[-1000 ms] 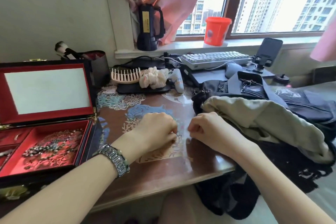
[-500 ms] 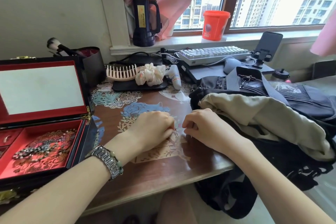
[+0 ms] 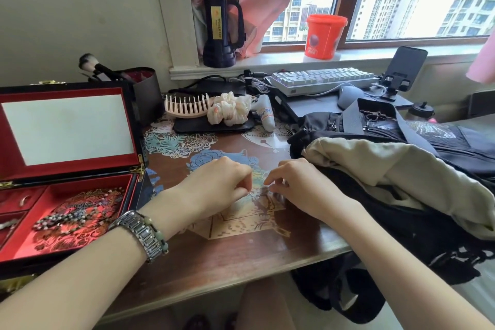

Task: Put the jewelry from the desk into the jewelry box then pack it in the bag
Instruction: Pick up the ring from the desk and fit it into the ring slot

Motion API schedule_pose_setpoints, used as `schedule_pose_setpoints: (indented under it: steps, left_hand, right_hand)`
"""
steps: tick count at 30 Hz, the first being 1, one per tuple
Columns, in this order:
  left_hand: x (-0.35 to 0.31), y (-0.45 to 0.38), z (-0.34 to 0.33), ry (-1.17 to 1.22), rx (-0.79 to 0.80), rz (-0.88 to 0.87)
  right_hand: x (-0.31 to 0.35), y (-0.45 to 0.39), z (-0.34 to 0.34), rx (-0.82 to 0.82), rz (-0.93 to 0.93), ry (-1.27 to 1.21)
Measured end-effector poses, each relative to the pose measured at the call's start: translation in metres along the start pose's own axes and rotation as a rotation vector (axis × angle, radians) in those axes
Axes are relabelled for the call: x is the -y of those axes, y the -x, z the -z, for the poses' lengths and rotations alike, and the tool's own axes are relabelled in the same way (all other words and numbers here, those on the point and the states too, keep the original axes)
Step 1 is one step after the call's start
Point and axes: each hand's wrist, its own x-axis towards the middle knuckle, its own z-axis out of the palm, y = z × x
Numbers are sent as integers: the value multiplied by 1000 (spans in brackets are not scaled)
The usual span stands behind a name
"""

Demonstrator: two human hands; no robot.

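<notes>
My left hand (image 3: 219, 186) and my right hand (image 3: 300, 186) rest fingertip to fingertip on the patterned desk (image 3: 241, 254). Between their pinched fingers runs a very fine silvery chain (image 3: 257, 192), barely visible. The open jewelry box (image 3: 134, 195), black outside and red inside, stands at the left with a mirror in its raised lid. A beaded necklace (image 3: 67, 218) lies in its large compartment and a small ring (image 3: 25, 199) in a side one. The black bag (image 3: 417, 142) lies at the right with a beige cloth (image 3: 388, 166) draped over it.
Behind my hands lie a pink comb (image 3: 184, 108), a white scrunchie (image 3: 230, 111) and a small tube (image 3: 265, 114) by a dark tray. A brush holder (image 3: 144, 94) stands beside the box lid. Keyboard (image 3: 321, 82), mouse (image 3: 349, 95) and phone stand (image 3: 401, 69) fill the back right.
Both hands stay together at the same spot on the desk, fingers working slightly. The view has shifted a little; the box contents are unchanged.
</notes>
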Motion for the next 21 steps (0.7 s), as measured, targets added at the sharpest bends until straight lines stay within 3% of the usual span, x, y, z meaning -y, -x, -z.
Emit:
schedule_pose_setpoints:
  steps: [21]
  left_hand:
    - [18,35,26,87,-134,5]
  right_hand:
    - [25,-11,20,-94,78,-53]
